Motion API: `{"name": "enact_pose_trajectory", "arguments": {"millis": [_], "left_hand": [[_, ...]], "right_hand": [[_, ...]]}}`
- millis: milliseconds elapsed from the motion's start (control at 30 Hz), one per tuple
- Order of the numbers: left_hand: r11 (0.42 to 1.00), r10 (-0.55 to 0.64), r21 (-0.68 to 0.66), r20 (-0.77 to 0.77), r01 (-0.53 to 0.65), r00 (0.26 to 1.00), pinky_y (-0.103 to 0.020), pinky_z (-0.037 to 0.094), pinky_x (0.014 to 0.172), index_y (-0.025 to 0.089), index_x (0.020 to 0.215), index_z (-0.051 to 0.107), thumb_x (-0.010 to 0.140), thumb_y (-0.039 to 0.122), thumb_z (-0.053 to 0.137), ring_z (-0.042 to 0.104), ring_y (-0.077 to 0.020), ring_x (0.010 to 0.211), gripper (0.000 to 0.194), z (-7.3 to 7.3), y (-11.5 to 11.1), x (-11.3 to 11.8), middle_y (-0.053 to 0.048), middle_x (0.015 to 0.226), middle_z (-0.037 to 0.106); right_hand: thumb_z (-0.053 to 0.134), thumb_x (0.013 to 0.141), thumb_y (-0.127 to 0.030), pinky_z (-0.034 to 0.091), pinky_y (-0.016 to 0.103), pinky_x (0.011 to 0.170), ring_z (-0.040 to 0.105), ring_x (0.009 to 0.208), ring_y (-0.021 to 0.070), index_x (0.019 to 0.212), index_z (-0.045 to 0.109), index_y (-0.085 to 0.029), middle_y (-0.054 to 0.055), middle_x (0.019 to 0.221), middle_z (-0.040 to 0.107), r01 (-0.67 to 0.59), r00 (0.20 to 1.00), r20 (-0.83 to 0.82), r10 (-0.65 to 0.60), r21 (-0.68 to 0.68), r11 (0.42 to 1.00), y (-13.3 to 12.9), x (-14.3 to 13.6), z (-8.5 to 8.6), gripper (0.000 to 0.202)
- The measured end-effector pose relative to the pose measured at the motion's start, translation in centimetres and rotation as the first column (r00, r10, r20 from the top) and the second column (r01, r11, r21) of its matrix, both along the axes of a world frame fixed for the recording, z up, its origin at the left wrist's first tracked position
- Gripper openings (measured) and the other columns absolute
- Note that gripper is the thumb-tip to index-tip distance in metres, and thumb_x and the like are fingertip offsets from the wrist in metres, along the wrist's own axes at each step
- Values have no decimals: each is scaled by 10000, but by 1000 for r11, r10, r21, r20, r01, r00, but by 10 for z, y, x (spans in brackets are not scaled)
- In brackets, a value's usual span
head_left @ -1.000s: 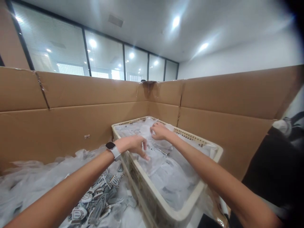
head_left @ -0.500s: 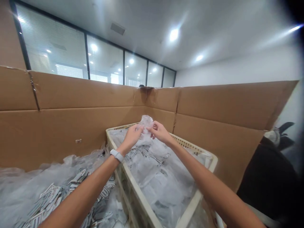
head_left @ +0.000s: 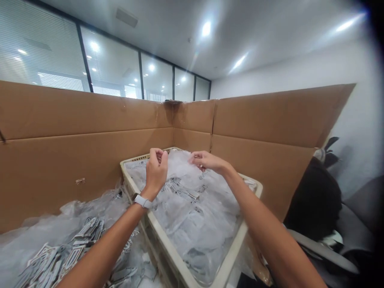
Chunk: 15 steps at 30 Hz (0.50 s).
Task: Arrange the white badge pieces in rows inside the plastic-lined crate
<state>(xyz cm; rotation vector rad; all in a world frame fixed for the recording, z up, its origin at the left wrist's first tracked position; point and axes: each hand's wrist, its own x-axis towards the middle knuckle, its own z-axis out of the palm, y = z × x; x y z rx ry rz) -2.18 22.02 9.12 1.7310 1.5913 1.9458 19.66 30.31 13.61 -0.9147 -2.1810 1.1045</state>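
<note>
Over the far end of a cream plastic crate (head_left: 177, 254), both my hands are raised with clear crumpled plastic (head_left: 179, 161) between them. My left hand (head_left: 156, 170), with a pale watch on the wrist, is closed beside the plastic's left edge, its fingers curled toward the thumb. Whatever it may grip is hidden. At the other edge, my right hand (head_left: 207, 161) has its fingertips closed on the plastic. Below, the crate is filled with clear plastic bags (head_left: 195, 224) and flat grey-white pieces with dark outlines (head_left: 180, 188).
Tall cardboard walls (head_left: 60, 160) meet in a corner behind the crate. Left of it lies a heap of flat outlined pieces (head_left: 57, 260) among clear plastic sheeting (head_left: 33, 236). A dark chair (head_left: 315, 200) stands at right, outside the cardboard. Glass panels (head_left: 111, 64) run along the back.
My hands have moved apart, the left one turning upright with fingers curled. The plastic bunched between them is now lower and more spread out. The camera view has shifted right.
</note>
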Motion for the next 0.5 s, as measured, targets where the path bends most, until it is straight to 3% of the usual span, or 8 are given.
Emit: {"name": "enact_pose_trajectory", "arguments": {"millis": [67, 167, 233, 300, 400, 500], "left_hand": [[999, -37, 16, -82, 39, 996, -332, 470, 841, 263, 1124, 455, 1062, 438, 457, 636, -205, 912, 186, 5, -8, 6, -37, 1013, 639], [979, -202, -74, -253, 190, 946, -321, 440, 752, 263, 1174, 483, 1027, 395, 524, 606, -192, 783, 202, 10, -15, 15, 9, 879, 619], [927, -369, -218, -367, 307, 854, -315, 424, 704, 259, 1119, 567, 996, 383, 570, 603, -190, 733, 175, 9, -15, 19, 23, 803, 626], [836, -533, -401, -436, 374, 725, -315, 426, 690, 247, 981, 663, 934, 370, 645, 628, -197, 730, 132, 3, -12, 21, 13, 773, 665], [707, -673, -620, -442, 339, 593, -318, 433, 662, 226, 877, 722, 822, 377, 771, 650, -209, 720, 168, -14, -4, 19, -8, 778, 709], [645, -704, -717, -422, 264, 572, -317, 455, 656, 195, 975, 710, 833, 409, 796, 636, -190, 697, 271, -31, 3, 14, -9, 815, 707]], "right_hand": [[716, 769, -344, 366, 214, 528, 494, 605, 89, 997, 700, -177, -10, 781, 623, -56, 977, 202, 70, -75, 996, -3, 6, -4, 282], [718, 759, -325, 385, 202, 555, 580, 653, 92, 1019, 727, -182, 3, 876, 711, -99, 874, 465, 142, -116, 988, -4, 6, -15, 296], [754, 732, -311, 391, 203, 567, 611, 655, 103, 985, 728, -175, 1, 853, 728, -100, 823, 551, 141, -105, 990, -3, 3, -23, 288], [795, 694, -279, 407, 210, 587, 623, 637, 115, 962, 733, -168, -12, 775, 712, -95, 803, 582, 130, -89, 991, 0, 0, -29, 297], [842, 697, -300, 447, 226, 632, 646, 652, 127, 1081, 739, -168, -16, 819, 722, -101, 799, 591, 111, -51, 994, 2, -2, -30, 419], [865, 753, -380, 460, 225, 673, 668, 741, 128, 1204, 726, -184, 8, 993, 747, -71, 841, 541, -22, 152, 986, 3, 1, -26, 511]]}}
